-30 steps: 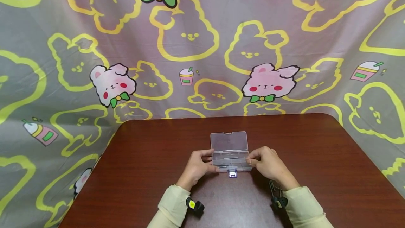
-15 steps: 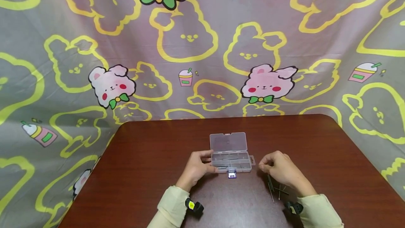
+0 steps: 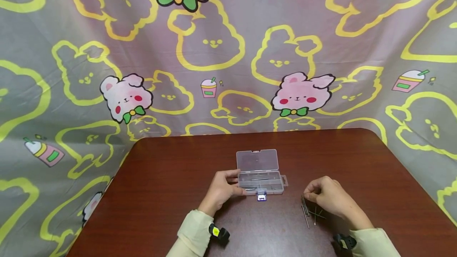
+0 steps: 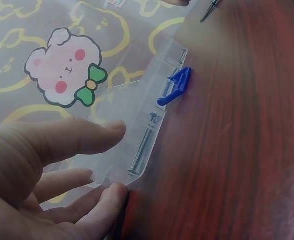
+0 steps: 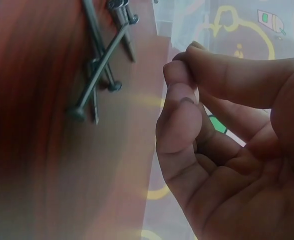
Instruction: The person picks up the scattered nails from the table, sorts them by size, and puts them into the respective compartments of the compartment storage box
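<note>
A clear plastic compartment box (image 3: 262,183) lies on the table with its lid (image 3: 257,159) raised at the back. Nails (image 4: 145,142) lie inside its front compartment, and more lies in the rear one. At the box's left end, my left hand (image 3: 222,188) grips the corner between thumb and fingers. My right hand (image 3: 330,195) hovers right of the box, just above a small pile of loose nails (image 3: 306,215). Its fingers are curled and the thumb meets the fingertips (image 5: 176,72), with nothing visible between them. In the right wrist view the loose nails (image 5: 104,60) lie crossed, apart from the fingers.
A blue latch (image 4: 176,86) hangs out from the box's front edge. A clear hanging tab (image 3: 284,180) sticks out at its right end. The brown wooden table (image 3: 171,177) ends at a patterned cloth (image 3: 246,58) behind it.
My right hand has left the box's right end and moved right and nearer to me, over the loose nails. The left hand and box have stayed in place.
</note>
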Motion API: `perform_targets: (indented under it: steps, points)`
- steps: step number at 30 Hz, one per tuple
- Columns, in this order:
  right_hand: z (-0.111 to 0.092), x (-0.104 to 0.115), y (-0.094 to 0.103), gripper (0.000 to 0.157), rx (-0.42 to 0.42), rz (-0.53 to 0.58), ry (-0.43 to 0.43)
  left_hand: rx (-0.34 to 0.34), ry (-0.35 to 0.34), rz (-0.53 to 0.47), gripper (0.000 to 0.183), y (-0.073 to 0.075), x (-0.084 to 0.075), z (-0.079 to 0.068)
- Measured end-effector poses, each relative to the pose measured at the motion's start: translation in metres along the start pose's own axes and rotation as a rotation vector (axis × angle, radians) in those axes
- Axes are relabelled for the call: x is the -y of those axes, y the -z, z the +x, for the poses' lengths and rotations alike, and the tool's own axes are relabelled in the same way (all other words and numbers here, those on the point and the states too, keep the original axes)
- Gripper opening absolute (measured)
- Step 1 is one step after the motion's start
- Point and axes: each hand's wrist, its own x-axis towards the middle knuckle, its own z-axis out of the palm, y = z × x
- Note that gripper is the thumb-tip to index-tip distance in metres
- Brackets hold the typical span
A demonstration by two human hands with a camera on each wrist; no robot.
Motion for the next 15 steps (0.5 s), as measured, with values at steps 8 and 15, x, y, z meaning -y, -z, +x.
perform_targets:
  steps: [8,15]
  points:
    - [-0.013,-0.009,0.007,0.012,0.048,0.012,-0.07,0.012,0.004,-0.007,0.078,-0.001,0.002,-0.001]
    - [-0.02,-0.019,0.012,0.009,0.082,0.041,-0.069,0.008,-0.003,-0.008,0.078,0.001,0.001,-0.001]
